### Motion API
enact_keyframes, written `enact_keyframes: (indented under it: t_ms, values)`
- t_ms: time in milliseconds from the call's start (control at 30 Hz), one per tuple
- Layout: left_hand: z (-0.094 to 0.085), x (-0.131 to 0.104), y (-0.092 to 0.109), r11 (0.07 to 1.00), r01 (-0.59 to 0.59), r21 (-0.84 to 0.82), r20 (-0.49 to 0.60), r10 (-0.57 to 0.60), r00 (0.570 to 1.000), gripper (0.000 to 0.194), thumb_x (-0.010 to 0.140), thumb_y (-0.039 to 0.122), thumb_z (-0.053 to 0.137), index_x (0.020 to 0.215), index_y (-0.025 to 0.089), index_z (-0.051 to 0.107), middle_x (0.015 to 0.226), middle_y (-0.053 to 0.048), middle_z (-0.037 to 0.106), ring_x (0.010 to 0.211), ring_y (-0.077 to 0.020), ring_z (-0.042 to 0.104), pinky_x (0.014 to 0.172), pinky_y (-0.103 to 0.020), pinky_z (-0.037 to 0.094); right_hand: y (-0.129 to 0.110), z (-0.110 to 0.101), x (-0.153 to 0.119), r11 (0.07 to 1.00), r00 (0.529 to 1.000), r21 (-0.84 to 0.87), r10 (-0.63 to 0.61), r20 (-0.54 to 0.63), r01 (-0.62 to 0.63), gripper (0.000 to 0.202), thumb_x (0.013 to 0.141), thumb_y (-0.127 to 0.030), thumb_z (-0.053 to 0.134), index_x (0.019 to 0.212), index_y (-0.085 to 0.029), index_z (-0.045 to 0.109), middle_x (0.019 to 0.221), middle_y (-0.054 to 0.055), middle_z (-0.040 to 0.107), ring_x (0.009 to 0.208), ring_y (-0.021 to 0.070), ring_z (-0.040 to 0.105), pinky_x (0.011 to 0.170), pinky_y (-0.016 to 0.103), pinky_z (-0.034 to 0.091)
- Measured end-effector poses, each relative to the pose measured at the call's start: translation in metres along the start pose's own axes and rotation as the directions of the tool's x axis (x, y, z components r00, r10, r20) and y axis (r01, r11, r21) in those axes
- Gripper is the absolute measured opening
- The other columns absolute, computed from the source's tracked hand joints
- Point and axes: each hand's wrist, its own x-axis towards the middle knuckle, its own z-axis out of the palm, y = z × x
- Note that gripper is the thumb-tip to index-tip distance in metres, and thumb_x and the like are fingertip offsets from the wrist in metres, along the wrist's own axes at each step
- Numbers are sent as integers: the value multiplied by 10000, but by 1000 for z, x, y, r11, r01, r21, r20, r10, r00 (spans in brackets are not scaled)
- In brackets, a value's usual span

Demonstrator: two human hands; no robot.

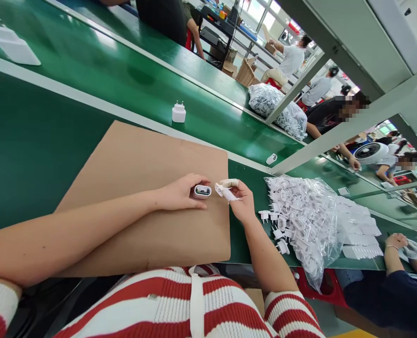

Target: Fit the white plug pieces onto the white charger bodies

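Note:
Over a brown cardboard sheet [152, 155], my left hand [180, 191] is closed around a white charger housing [203, 191]. The housing's open end faces right and shows a circuit board inside. Just to its right, my right hand [242, 199] pinches a small white plug cover [220, 189], apart from the housing. White wraps cover some of the right fingertips and partly hide the piece. Beside my right forearm lie loose white plug covers [282, 246] with pins, next to a clear plastic bag [303, 220] full of similar ones.
On the green conveyor belt [124, 84] stand a white charger [179, 113], a charger housing [271, 158] and another charger [13, 44]. White housings [361, 230] lie in rows right of the bag. A metal post [296, 157] rises there. Co-workers sit along the line.

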Motion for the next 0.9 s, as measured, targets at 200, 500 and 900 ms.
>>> enact_keyframes:
  t_ms: [200,500,900]
  values:
    - [-3,3,-1,981,74,-178,53,-66,996,444,748,568,805,995,211,708,1015,-56,716,925,-253,700,841,-367,584,-10,-3,1,981,982,-146,-147,-121,129,431,763,-340,825,1157,-260,669,1099,57,758,929,208,723,872,387,615]
    - [-5,4,-2,998,2,-59,30,-1,1000,370,775,545,764,943,218,727,939,-42,693,868,-256,646,770,-350,518,-28,16,-1,696,917,-599,-264,301,397,172,947,-268,644,1061,-269,773,1033,66,780,879,215,700,804,348,570]
    - [-3,7,-3,996,-62,-57,-5,62,998,338,775,537,761,835,208,711,833,-24,635,804,-235,622,706,-329,476,-34,29,2,360,835,-755,-290,468,548,240,865,-84,550,986,-237,689,914,59,711,844,214,616,703,290,455]
